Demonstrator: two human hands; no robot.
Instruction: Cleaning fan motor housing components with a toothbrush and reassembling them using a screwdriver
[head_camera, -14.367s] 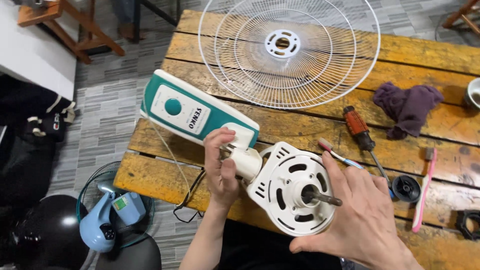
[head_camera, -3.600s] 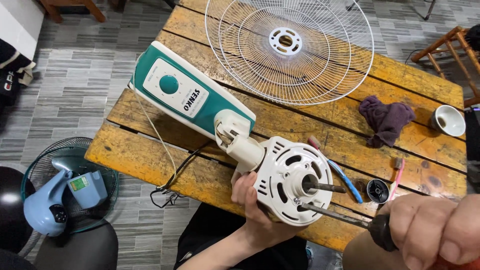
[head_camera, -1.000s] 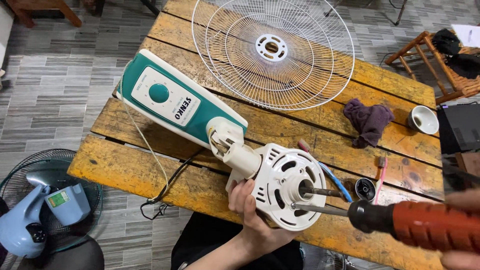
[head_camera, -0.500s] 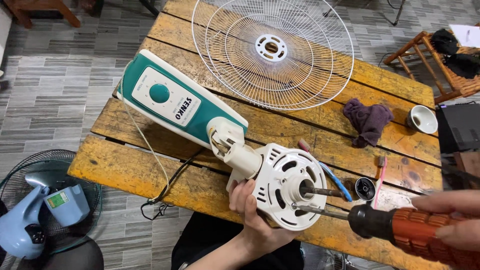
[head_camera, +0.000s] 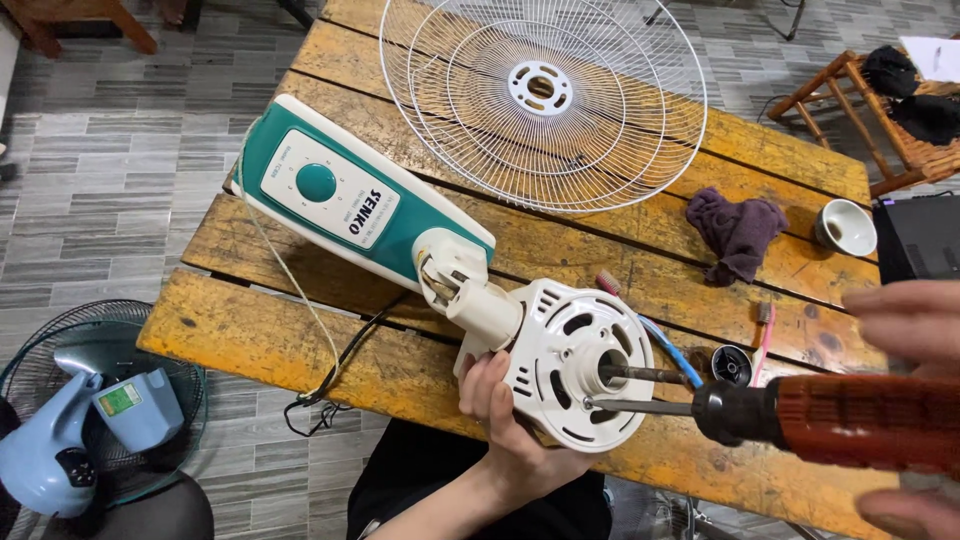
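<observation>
While the left hand (head_camera: 515, 420) cups the stiff plastic motor housing (head_camera: 578, 365) by its rim, the right hand (head_camera: 915, 400) stays clamped on the screwdriver (head_camera: 790, 420); it looks heavy.

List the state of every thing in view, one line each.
fan motor housing: bare shaft, no blade, gripped at its edge by left hand
screwdriver: in right hand, tip at the housing face
wire guard: detached, flat on table
purple rag: crumpled
cup: upright
</observation>
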